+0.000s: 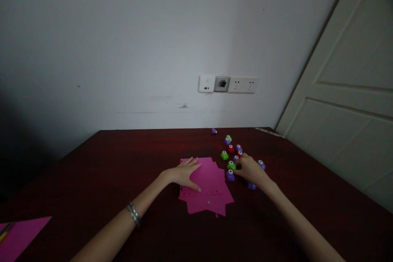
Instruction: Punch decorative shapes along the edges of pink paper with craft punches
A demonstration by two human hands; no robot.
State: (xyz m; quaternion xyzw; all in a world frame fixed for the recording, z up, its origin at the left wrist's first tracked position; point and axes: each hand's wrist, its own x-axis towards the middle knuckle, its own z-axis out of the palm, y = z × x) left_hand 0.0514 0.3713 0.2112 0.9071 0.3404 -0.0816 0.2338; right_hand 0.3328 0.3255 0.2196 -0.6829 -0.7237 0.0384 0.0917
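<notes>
My left hand [186, 175] lies flat with spread fingers on a stack of pink paper sheets [208, 176]. The sheets are fanned at different angles, and small dark holes run along one edge. To the right, my right hand [251, 169] reaches in among small coloured paper punches with white round tops. Its fingers are curled with thumb and forefinger close together; what they grip, if anything, is hidden. Near its fingertips stand a green punch [231, 165], a purple punch [230, 175] and a red punch [240, 154]. Another purple punch [251, 186] is partly under the wrist.
More punches stand farther back, one purple punch [214, 131] alone near the wall. At the lower left is another pink sheet [27, 233] with a yellow-and-dark tool [5, 233] on it. Sockets [243, 85] are on the wall behind the dark red table [129, 151]; a white door [346, 102] stands right.
</notes>
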